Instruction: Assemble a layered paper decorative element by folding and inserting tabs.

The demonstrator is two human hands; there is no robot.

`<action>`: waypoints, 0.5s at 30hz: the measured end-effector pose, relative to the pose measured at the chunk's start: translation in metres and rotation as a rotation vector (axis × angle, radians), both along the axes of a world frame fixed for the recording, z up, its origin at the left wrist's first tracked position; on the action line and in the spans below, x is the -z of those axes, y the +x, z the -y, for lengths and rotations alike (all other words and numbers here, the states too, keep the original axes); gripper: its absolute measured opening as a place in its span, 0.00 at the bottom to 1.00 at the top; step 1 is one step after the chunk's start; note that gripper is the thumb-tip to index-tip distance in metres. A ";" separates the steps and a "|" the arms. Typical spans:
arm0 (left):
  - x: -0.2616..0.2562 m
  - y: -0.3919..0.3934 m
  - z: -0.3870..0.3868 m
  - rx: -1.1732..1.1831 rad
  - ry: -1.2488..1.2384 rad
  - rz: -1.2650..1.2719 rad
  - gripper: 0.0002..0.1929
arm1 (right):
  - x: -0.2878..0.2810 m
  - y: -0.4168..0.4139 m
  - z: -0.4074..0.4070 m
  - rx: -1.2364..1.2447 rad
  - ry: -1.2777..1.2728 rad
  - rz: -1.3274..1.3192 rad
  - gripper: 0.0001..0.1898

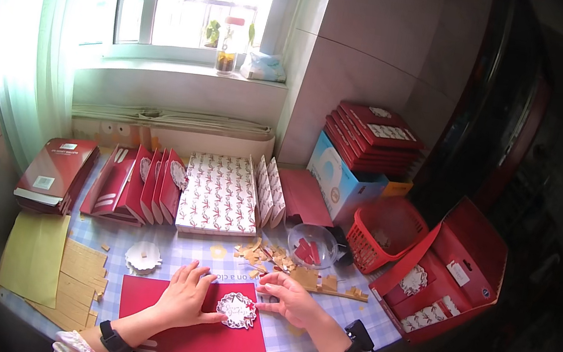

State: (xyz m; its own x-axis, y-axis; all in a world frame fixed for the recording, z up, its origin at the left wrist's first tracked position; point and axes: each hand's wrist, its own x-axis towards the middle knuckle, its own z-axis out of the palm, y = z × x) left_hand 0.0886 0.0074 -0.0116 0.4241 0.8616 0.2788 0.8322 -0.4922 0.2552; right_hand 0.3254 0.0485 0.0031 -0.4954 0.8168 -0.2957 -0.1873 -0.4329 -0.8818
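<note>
A red card sheet (190,335) lies flat on the checked tablecloth before me. On its right part sits a white scalloped paper tag (237,310) with printed decoration. My left hand (189,297) rests on the sheet with spread fingers, its thumb touching the tag's left edge. At the tag's right side is my right hand (287,299), fingers apart, a fingertip close to the tag's edge; whether it touches cannot be told. Beyond the sheet, to the left, lies a stack of white scalloped tags (143,257) with a small tan square on top.
Tan adhesive pieces (266,255) lie scattered beyond my hands, near a clear round container (312,246). Folded red wallets (131,185) and a patterned white stack (221,194) line the back. A red basket (388,237) and an open red box (439,295) stand right; a yellow sheet (34,255) lies left.
</note>
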 end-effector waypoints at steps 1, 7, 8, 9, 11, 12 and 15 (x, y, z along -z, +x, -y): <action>0.000 0.000 0.000 0.000 0.000 0.001 0.42 | -0.002 0.000 0.001 -0.012 -0.035 -0.058 0.10; 0.000 0.000 -0.001 0.003 -0.040 -0.001 0.40 | 0.001 0.003 -0.003 0.059 -0.066 -0.230 0.11; 0.003 -0.001 -0.002 0.002 -0.018 0.042 0.39 | 0.000 0.004 -0.003 0.058 -0.066 -0.230 0.11; 0.005 -0.001 -0.003 0.003 0.005 0.084 0.39 | -0.002 0.006 -0.003 0.051 -0.088 -0.283 0.12; 0.007 -0.001 -0.003 0.008 0.013 0.090 0.37 | -0.004 0.007 -0.003 0.045 -0.107 -0.337 0.13; 0.007 -0.001 -0.003 0.011 0.020 0.097 0.36 | -0.003 0.007 -0.003 -0.004 -0.123 -0.328 0.13; -0.001 0.000 -0.003 -0.021 -0.087 0.285 0.32 | 0.003 0.003 -0.002 -0.123 -0.139 -0.333 0.17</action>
